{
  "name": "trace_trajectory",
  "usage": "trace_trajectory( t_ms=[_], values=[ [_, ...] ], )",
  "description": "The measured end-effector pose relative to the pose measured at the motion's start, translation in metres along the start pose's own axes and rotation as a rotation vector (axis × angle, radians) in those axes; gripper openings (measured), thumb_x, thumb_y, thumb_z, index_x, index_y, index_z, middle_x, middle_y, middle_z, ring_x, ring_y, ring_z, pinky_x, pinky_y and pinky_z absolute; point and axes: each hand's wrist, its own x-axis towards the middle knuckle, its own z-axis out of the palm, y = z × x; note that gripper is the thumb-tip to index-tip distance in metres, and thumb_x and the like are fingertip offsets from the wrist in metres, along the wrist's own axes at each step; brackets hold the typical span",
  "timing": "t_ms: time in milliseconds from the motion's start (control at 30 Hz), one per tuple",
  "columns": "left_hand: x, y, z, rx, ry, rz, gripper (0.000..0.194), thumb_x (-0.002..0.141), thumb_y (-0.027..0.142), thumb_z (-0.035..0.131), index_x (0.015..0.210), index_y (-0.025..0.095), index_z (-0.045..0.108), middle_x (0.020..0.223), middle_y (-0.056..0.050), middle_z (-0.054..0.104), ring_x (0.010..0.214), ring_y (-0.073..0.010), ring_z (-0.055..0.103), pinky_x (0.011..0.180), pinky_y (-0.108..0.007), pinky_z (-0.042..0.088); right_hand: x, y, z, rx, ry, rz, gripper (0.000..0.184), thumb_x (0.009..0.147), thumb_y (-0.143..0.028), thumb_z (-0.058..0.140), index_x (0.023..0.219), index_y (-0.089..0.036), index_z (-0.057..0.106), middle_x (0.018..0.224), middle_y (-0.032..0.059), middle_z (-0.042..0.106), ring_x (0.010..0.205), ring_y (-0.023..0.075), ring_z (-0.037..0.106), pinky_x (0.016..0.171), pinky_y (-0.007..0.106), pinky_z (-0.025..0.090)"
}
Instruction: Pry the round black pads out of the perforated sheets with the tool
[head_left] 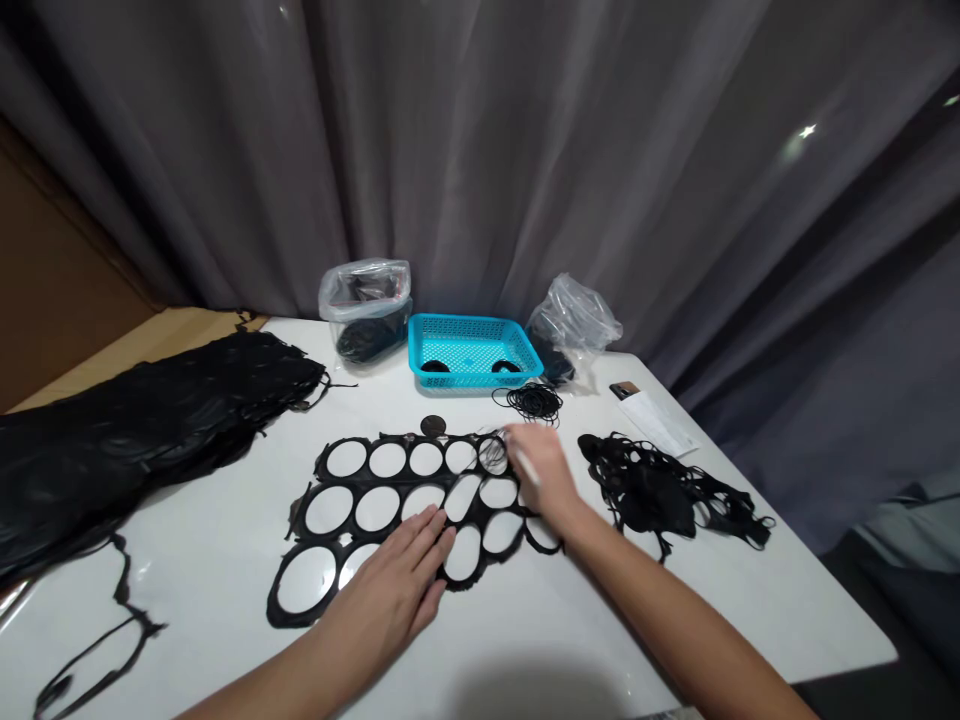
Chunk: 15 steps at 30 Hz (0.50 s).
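Note:
A black rubber sheet (365,490) with rows of large round holes lies flat on the white table. My left hand (409,560) rests flat on its lower middle, fingers stretched out together, holding nothing. Over the sheet's upper right corner, my right hand (544,470) is curled closed and blurred by motion. A pale slim thing shows along its fingers, and smeared thin black rings (493,452) lie at its fingertips; I cannot make out which it grips. Just behind, a loose pile of thin black rings (534,400) sits on the table.
A blue basket (475,382) holding a few black pieces stands at the back between two clear plastic bags (365,290) with black contents. Stacked black sheets (157,420) lie left, a tangled black scrap heap (660,490) right. A small dark disc (433,426) and white paper (660,422) are also there.

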Motion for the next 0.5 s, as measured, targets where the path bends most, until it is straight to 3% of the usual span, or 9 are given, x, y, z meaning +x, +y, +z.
trace_trajectory(
  t_ms=[100, 167, 333, 433, 500],
  values=[
    [0.001, -0.001, -0.005, -0.027, 0.008, -0.006, 0.046, 0.097, 0.020, 0.052, 0.142, 0.016, 0.051, 0.147, -0.009, 0.054, 0.140, -0.0257, 0.046, 0.113, -0.040, 0.044, 0.023, 0.024, -0.022, 0.065, 0.181, 0.223, 0.014, 0.091, -0.025, 0.048, 0.084, -0.021, 0.059, 0.089, 0.0089, 0.070, 0.086, 0.0258, 0.061, 0.081, 0.038, 0.042],
    [0.001, -0.002, -0.009, -0.052, 0.010, -0.006, 0.046, 0.097, 0.020, 0.052, 0.143, 0.017, 0.050, 0.148, -0.010, 0.053, 0.141, -0.0268, 0.044, 0.112, -0.042, 0.045, 0.023, 0.022, -0.032, 0.223, 0.181, 0.305, 0.014, 0.088, -0.030, 0.052, 0.079, -0.022, 0.057, 0.087, 0.0065, 0.070, 0.080, 0.0229, 0.061, 0.074, 0.033, 0.043],
    [-0.009, 0.008, -0.016, -0.084, 0.004, 0.026, 0.042, 0.097, 0.020, 0.052, 0.139, 0.020, 0.054, 0.144, -0.012, 0.055, 0.136, -0.0292, 0.049, 0.112, -0.049, 0.044, -0.020, -0.034, -0.033, 0.573, -0.100, 0.392, 0.019, 0.084, -0.031, 0.060, 0.069, -0.021, 0.053, 0.088, 0.0040, 0.071, 0.081, 0.0199, 0.062, 0.071, 0.029, 0.044],
    [-0.021, 0.019, -0.014, -0.049, 0.008, 0.045, 0.040, 0.095, 0.018, 0.053, 0.135, 0.019, 0.058, 0.139, -0.013, 0.059, 0.130, -0.0300, 0.055, 0.111, -0.048, 0.045, -0.054, -0.068, -0.022, 0.597, -0.271, 0.350, 0.016, 0.086, -0.024, 0.059, 0.071, -0.021, 0.055, 0.090, 0.0035, 0.070, 0.084, 0.0198, 0.062, 0.075, 0.031, 0.045],
    [-0.028, 0.025, -0.011, -0.009, 0.007, 0.047, 0.044, 0.094, 0.018, 0.055, 0.138, 0.018, 0.055, 0.142, -0.015, 0.056, 0.133, -0.0316, 0.052, 0.110, -0.048, 0.046, -0.072, -0.079, -0.014, 0.568, -0.309, 0.300, 0.014, 0.085, -0.019, 0.059, 0.072, -0.021, 0.057, 0.089, 0.0030, 0.068, 0.086, 0.0198, 0.062, 0.078, 0.032, 0.046]
  ],
)
